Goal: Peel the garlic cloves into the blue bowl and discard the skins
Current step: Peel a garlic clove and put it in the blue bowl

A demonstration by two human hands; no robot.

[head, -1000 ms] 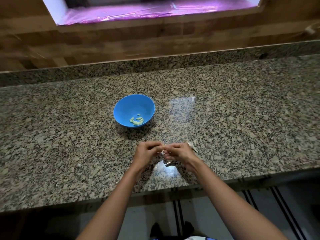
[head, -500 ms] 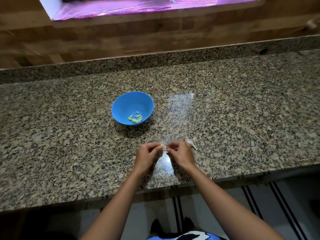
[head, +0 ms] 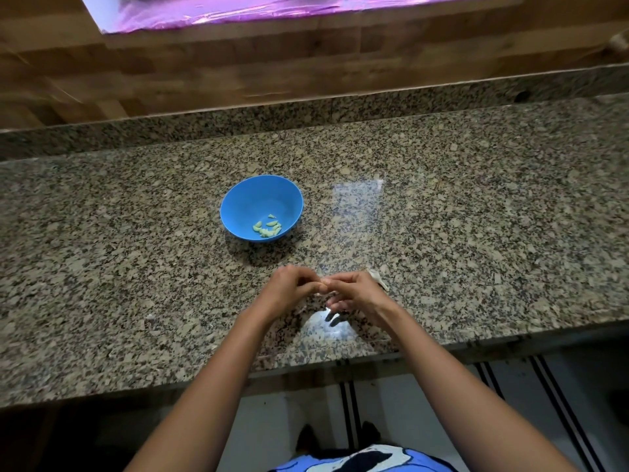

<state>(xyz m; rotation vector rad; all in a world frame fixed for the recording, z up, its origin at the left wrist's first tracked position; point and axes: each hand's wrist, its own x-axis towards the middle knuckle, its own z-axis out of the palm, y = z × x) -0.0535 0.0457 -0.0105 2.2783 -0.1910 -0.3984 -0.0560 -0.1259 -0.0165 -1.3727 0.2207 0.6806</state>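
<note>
My left hand (head: 289, 288) and right hand (head: 358, 291) meet near the front edge of the counter (head: 476, 233), both pinching a mostly hidden garlic clove (head: 322, 285); the blue bowl (head: 238, 202) sits mid-counter, peeled cloves (head: 267, 228) inside; a skin scrap (head: 380, 279) lies beside my right hand.

Count, head view. Blue bowl (head: 238, 202): 1, on the tabletop (head: 476, 216). Peeled cloves (head: 267, 228) inside it: one small pile, at least seven; overlap blocks an exact tally. Hands: 2, left hand (head: 289, 287) and right hand (head: 354, 291). Garlic clove (head: 321, 285) pinched between them: 1, mostly hidden by fingertips. Loose skin scrap (head: 379, 279) on the tabletop just beside the right hand: 1
</note>
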